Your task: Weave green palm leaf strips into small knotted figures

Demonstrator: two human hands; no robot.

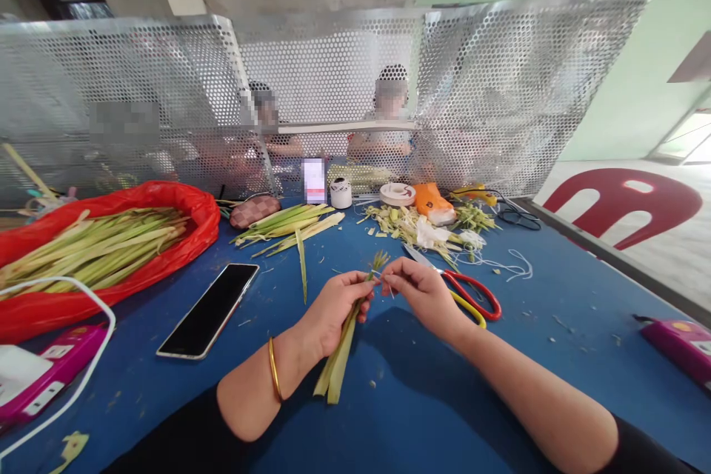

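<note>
My left hand (340, 305) is closed around a small bundle of green leaf strips (343, 359). The wide ends hang down toward me, and the frayed tips stick up past my thumb. Beside those tips, my right hand (423, 295) pinches a thin white thread (390, 289) with fingertips together. The thread meets the bundle close to my left fingers; how it is wound there is too small to tell. Just behind my right hand lie scissors (472, 292) with red and yellow handles, their blades partly hidden.
A red plastic bag (208, 218) full of long leaves stands at left, near a black phone (208, 311). At the back are loose leaves (289, 222), a white thread spool (341, 193), a tape roll (397, 194) and scraps (400, 226). A perforated metal screen (333, 74) closes the table's far side.
</note>
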